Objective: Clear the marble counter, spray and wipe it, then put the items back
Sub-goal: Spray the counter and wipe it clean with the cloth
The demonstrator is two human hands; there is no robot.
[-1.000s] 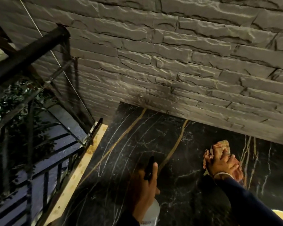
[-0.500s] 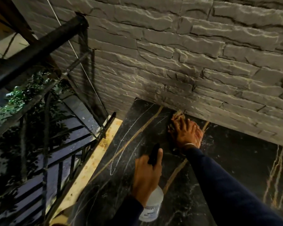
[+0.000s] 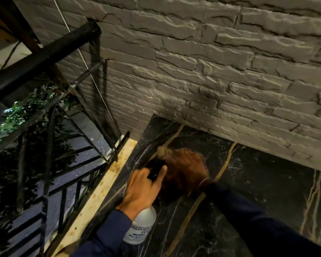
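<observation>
The black marble counter (image 3: 258,182) with gold veins runs along a grey stone wall. My left hand (image 3: 143,190) grips a white spray bottle (image 3: 142,227) by its black trigger head, held over the counter's left part. My right hand (image 3: 185,167), blurred by motion, presses a pale cloth (image 3: 160,150) flat on the marble near the counter's back left corner; only a small edge of the cloth shows past the fingers. The two hands are close together, the right just behind the left.
The stone wall (image 3: 211,62) borders the counter's far side. A light wooden strip (image 3: 100,188) edges the counter on the left. Beyond it stands a black metal railing (image 3: 44,52) with dark stairs and green foliage (image 3: 13,115) below.
My right hand swept the cloth from the counter's right side leftward to the back left corner area. My left hand kept hold of the spray bottle and stayed roughly in place.
</observation>
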